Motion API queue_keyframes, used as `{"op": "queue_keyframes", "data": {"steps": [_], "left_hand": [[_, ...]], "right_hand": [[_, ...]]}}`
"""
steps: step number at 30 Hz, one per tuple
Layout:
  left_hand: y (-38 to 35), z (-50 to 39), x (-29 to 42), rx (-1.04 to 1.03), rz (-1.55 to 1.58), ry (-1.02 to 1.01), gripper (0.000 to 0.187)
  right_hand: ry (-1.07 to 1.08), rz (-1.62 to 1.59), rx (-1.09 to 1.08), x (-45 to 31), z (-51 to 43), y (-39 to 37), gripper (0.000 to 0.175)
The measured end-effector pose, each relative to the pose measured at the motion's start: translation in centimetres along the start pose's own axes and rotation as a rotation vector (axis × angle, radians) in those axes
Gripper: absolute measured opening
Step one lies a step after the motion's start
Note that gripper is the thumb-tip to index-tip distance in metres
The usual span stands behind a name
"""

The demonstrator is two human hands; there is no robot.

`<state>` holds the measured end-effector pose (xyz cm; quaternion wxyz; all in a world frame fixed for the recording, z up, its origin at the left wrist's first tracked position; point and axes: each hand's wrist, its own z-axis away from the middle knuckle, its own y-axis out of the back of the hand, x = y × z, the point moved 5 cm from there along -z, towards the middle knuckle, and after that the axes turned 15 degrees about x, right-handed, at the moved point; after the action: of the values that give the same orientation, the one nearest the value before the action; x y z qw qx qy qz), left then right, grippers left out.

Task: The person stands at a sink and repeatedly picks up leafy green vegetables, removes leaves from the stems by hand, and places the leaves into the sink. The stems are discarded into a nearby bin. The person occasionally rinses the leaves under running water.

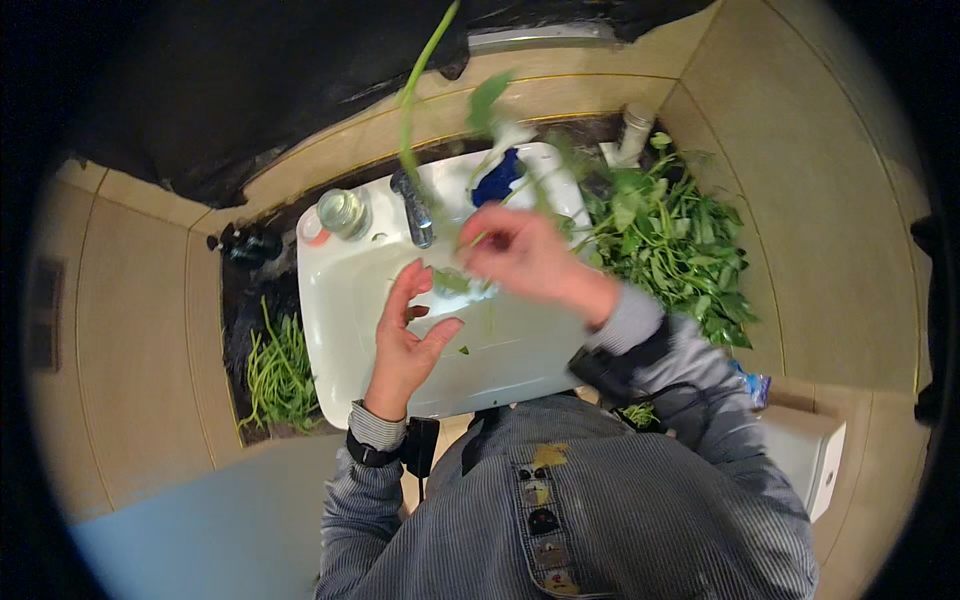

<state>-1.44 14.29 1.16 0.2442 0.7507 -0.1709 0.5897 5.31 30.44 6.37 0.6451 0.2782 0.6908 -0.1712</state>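
My right hand (pixel 517 251), blurred, pinches a green leafy stem (pixel 480 238) above the white washbasin (pixel 465 386). Blurred leaves and a flower-like white patch show beyond its fingers. My left hand (pixel 409 330) is over the basin with thumb and fingers apart, and nothing is plainly held in it. A small leaf piece (pixel 463 350) lies in the basin. To the right is a large heap of leafy green stems (pixel 675 247). Mostly bare green stems (pixel 279 375) are piled on the dark counter at the left. A long green stem (pixel 411 97) rises behind the faucet.
The metal faucet (pixel 414 210) stands at the basin's back, beside a glass jar (pixel 343 213) and a dark blue thing (pixel 496 180). Dark bottles (pixel 251 244) stand at the left. A cylindrical container (pixel 636 133) is at the back right; a white toilet tank (pixel 806 450) is lower right.
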Motion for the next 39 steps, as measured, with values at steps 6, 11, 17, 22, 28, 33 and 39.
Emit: {"op": "queue_keyframes", "data": {"steps": [6, 11, 17, 22, 28, 33, 39], "left_hand": [[4.1, 0.2, -2.2, -0.163, 0.191, -0.013, 0.018], [10.7, -0.5, -4.9, -0.016, 0.273, 0.246, 0.015], [16.9, -0.3, -5.5, 0.024, 0.204, 0.209, 0.014], [19.6, 1.0, -4.7, 0.121, 0.218, 0.201, 0.012], [19.7, 3.0, -2.7, 0.181, 0.279, 0.275, 0.018], [18.6, 3.5, -1.5, 0.218, 0.321, 0.293, 0.016], [15.0, 4.4, 0.5, 0.248, 0.327, 0.297, 0.013]], "right_hand": [[-0.052, -0.228, -0.032, 0.5, 4.2, -11.4, 0.022], [-0.013, -0.267, 0.01, 1.8, 5.9, -11.9, 0.04], [-0.278, -0.192, 0.067, 6.4, 8.8, -5.1, 0.036], [-0.56, -0.158, 0.711, 11.4, 6.7, 2.7, 0.026], [-0.576, -0.894, 0.769, 14.6, 1.3, 5.6, 0.026], [-0.397, -0.691, 0.733, 8.4, -2.6, 11.4, 0.023], [0.041, -0.54, 0.401, -6.5, -4.9, 16.0, 0.024]]}}
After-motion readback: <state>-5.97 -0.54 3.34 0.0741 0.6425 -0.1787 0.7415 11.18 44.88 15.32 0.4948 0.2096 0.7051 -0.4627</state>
